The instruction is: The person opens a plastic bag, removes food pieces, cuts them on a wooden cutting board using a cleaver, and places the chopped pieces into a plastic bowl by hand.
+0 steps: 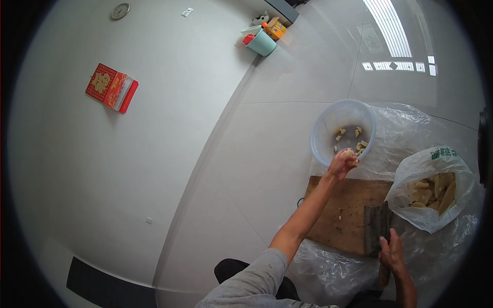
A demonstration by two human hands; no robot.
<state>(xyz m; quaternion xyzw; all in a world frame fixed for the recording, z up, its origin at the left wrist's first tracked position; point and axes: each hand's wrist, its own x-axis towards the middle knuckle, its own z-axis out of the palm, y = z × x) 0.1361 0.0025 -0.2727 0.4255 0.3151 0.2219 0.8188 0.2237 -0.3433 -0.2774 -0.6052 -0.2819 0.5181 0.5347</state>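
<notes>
Food pcs [349, 153] in L grip [342, 163], arm [305, 215] outstretched to tub [315, 139].

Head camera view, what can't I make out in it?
All in the head view:
Pale chunks in the bare left hand: partly hidden by its fingers.
Time on the round wall clock: too small.
Green print on white plastic bag: too small.
Black object at right: cut off by dark lens border.

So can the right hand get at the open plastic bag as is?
Probably, but not freely: the bag sits open nearby, though the right hand is holding the cleaver.
</notes>
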